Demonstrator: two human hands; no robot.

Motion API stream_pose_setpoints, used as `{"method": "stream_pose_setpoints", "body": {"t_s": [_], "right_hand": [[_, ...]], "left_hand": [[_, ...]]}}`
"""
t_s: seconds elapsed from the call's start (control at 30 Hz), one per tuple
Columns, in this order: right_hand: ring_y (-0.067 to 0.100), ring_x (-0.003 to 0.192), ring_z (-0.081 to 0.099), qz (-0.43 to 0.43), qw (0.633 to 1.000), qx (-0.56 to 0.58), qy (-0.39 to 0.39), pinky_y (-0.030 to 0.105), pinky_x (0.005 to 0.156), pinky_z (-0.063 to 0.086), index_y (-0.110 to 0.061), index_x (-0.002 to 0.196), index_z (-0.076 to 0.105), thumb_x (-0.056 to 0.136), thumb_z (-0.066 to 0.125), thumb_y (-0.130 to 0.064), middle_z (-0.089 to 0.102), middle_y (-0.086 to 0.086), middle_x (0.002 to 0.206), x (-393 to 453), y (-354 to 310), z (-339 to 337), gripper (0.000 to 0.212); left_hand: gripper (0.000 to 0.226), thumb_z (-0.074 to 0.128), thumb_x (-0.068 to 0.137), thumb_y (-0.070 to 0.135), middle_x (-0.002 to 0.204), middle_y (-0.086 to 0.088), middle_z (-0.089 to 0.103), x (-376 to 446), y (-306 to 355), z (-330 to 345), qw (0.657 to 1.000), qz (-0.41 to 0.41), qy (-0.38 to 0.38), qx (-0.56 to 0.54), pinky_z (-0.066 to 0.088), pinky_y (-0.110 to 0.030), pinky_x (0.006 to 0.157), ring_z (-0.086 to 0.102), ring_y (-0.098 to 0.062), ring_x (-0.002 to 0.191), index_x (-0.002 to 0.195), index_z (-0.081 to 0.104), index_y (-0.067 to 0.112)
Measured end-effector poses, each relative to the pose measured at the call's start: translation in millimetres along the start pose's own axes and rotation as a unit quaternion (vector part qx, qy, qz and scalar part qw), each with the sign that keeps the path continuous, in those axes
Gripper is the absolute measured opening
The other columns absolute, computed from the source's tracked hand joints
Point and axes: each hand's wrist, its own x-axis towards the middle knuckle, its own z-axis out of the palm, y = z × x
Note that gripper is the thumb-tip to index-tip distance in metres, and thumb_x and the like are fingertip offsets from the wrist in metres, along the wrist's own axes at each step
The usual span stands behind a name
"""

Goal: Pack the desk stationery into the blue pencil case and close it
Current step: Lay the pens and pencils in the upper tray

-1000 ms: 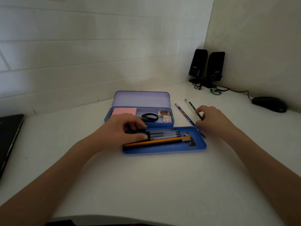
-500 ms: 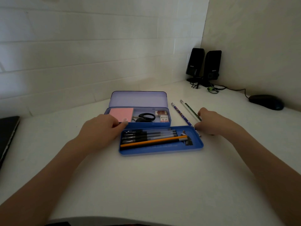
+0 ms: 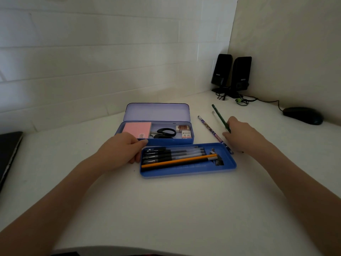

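On desk (image 3: 166,209): white top, everything below sits on it, wall corner behind.
Laptop (image 3: 9,156): dark, closed edge at far left, well apart from the rest.
Pencil case (image 3: 188,142): blue tin, lid (image 3: 156,111) hinged open and leaning back, base in front of it.
Case contents: pink sticky notes (image 3: 137,129) at left, black scissors (image 3: 164,133) in the middle, two erasers (image 3: 184,131) at right.
Tray (image 3: 188,171): blue insert, out of the case, lying just in front of it, angled slightly.
Tray contents: row of black pens (image 3: 173,153), one orange pencil (image 3: 177,161) across the front, small dark bits at right end that I can't identify.
Speakers (image 3: 231,73): black pair in the back corner, cables trailing.
Mouse (image 3: 302,115): black, far right, wired.
Left hand (image 3: 121,152): mine, fingers curled around the tray's left end, thumb tip against the case front wall.
Right hand (image 3: 243,135): mine, fingers pinched on the lower end of the green pencil (image 3: 220,117); far end lifted clear of desk.
Blue patterned pencil (image 3: 210,129): flat on desk between case and my right hand, near end under the hand, touching the tray's corner.
White stick (image 3: 214,113): only the tip shows behind the green pencil, can't tell what it is.
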Motion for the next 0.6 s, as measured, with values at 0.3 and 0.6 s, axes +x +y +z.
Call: {"method": "stream_pose_setpoints", "body": {"t_s": [0.3,0.6], "right_hand": [[0.019,0.063,0.055,-0.112,0.979,0.022,0.168,0.025,0.053,0.036,-0.022,0.098,0.061,0.094,0.045,-0.041,0.062,0.002,0.074,-9,-10,-8,0.025],[0.006,0.063,0.059,-0.315,0.921,0.204,-0.106,0.014,0.058,0.041,-0.032,0.101,0.074,0.084,0.065,-0.028,0.067,-0.015,0.067,-32,-24,-27,0.019]], "left_hand": [[0.059,0.046,0.091,0.045,0.034,0.008,0.051,-2,1,0,1.0,0.019,-0.004,-0.022,0.038,-0.023,0.054,0.046,-0.004,0.036,0.04,0.053,0.017],[0.012,0.058,0.088,0.019,0.059,0.006,0.062,-5,12,-9,0.964,0.122,0.123,-0.2,0.045,-0.016,0.047,0.052,-0.007,0.04,0.077,0.059,0.013]]}}
